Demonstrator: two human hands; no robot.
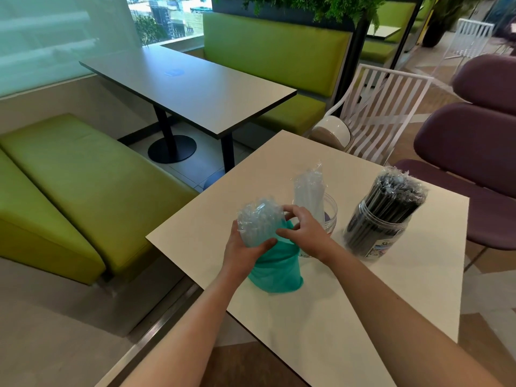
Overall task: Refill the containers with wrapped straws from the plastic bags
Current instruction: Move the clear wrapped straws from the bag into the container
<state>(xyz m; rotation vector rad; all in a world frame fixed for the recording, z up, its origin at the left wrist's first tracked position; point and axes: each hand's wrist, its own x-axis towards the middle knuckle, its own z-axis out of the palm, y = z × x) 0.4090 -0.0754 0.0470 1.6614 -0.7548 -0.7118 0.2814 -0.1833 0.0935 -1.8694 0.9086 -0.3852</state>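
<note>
Left hand [245, 248]: nearest; fingers and thumb curled round the clear straw bundle [258, 223], gripping its lower part.
Right hand [303, 231]: fingers bent, pinching at the bundle's side and the bag's rim.
Bundle: stands up out of the teal bag [275, 270] on the table [391, 297].
Clear jar [328, 212]: just behind the right hand, few clear straws.
Black jar [377, 227]: right of it, tilted, packed with black straws.

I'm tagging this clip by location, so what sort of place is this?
Probably a café or food-court seating area: green padded booth benches flank a grey rectangular dining table, and clear plastic jars of wrapped black straws stand on the square cream table.
</note>
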